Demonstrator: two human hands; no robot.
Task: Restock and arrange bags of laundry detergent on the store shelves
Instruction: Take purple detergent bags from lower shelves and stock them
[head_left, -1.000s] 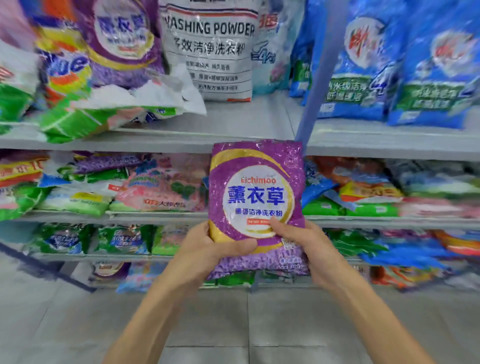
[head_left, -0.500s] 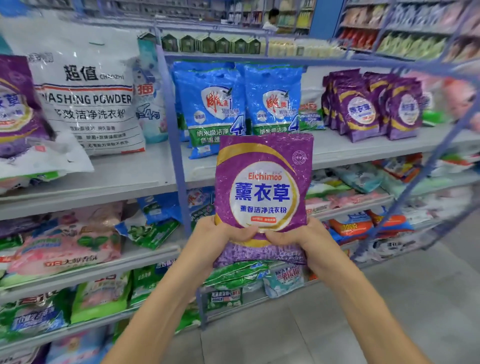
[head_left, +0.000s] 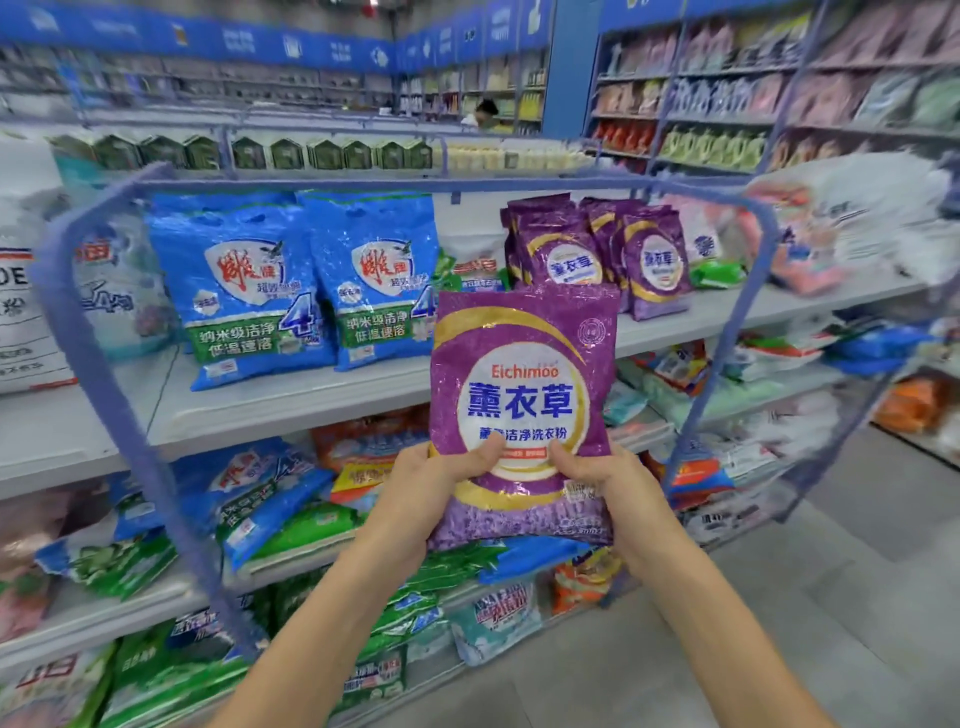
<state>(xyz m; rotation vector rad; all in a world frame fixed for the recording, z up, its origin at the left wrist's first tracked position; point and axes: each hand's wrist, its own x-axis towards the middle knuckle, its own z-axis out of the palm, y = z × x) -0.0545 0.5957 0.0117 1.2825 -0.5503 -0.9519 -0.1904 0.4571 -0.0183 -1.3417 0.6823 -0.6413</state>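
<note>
Fingers (head_left: 488, 451) of the left hand (head_left: 441, 486) and the right hand (head_left: 618, 486) are clamped on the lower part of a purple Eichimoo lavender detergent bag (head_left: 522, 384), thumbs pressed on its printed face and the other fingers hidden behind it. The bag is held upright in the air, label toward the camera. Its top edge is just below and in front of the standing row of matching purple bags (head_left: 602, 254), apart from them. That row is what has changed: a second ago the view faced shelves with a white washing-powder sack and no sign of the row, half a second ago the row showed off to one side, and now it sits almost straight behind the held bag, while the two-handed grip looks the same. For the task this suggests the bag's proper spot is found and only the placing remains. Left of the row stand two large blue detergent bags (head_left: 239, 291), and bare grey shelf board (head_left: 701, 312) lies in front of it. Right of the row the picture is smeared, so whether free room lies there is hard to say. The front of the row seems the likelier place.
</note>
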